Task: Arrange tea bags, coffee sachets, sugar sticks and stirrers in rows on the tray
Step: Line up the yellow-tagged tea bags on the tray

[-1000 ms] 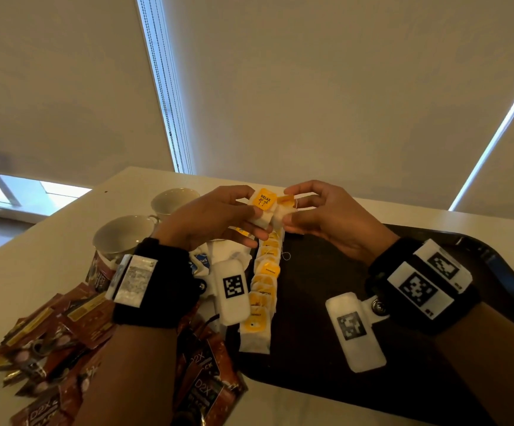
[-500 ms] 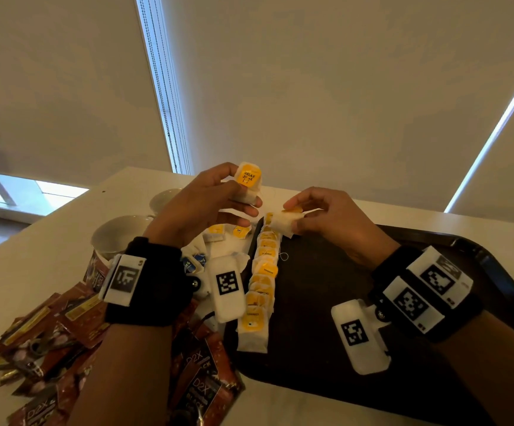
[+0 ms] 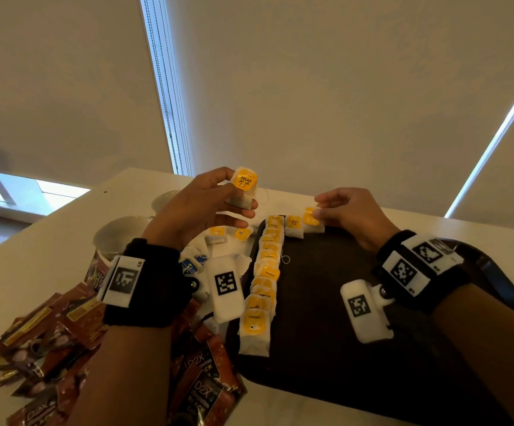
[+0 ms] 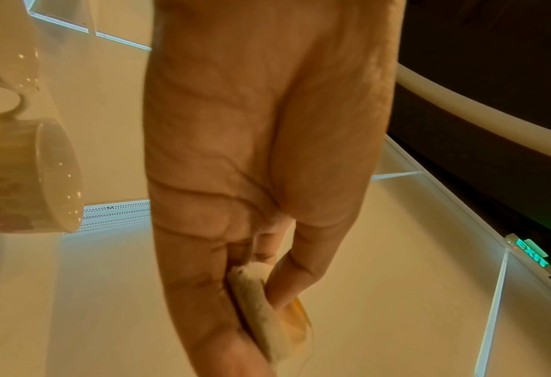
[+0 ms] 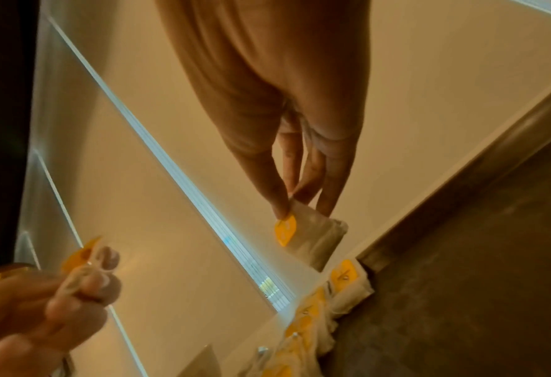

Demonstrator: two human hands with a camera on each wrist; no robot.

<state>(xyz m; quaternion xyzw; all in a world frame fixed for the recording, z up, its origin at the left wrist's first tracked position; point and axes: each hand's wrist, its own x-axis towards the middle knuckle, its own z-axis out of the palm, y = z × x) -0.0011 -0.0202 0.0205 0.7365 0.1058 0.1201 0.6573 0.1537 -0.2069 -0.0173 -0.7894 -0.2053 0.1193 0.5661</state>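
A dark tray (image 3: 341, 348) lies on the table with a row of yellow-tagged tea bags (image 3: 265, 278) along its left side. My left hand (image 3: 234, 198) is raised left of the tray's far corner and pinches a tea bag (image 3: 244, 187) with a yellow "RELAX" tag, also seen in the left wrist view as the tea bag (image 4: 261, 311). My right hand (image 3: 318, 210) pinches another tea bag (image 3: 312, 221) at the tray's far edge, just right of a lone tea bag (image 3: 294, 226). The right wrist view shows that held tea bag (image 5: 312, 234) hanging from the fingertips (image 5: 283, 209).
Two white cups (image 3: 117, 238) stand left of the tray. Red-brown coffee sachets (image 3: 46, 342) are heaped at the near left of the table. Loose tea bags (image 3: 228, 233) and blue-labelled packets (image 3: 192, 265) lie between the cups and the tray.
The hands were together holding the tea bags, then parted. My left hand rose with its tea bag; my right hand moved right and down to the tray's far edge with the other.
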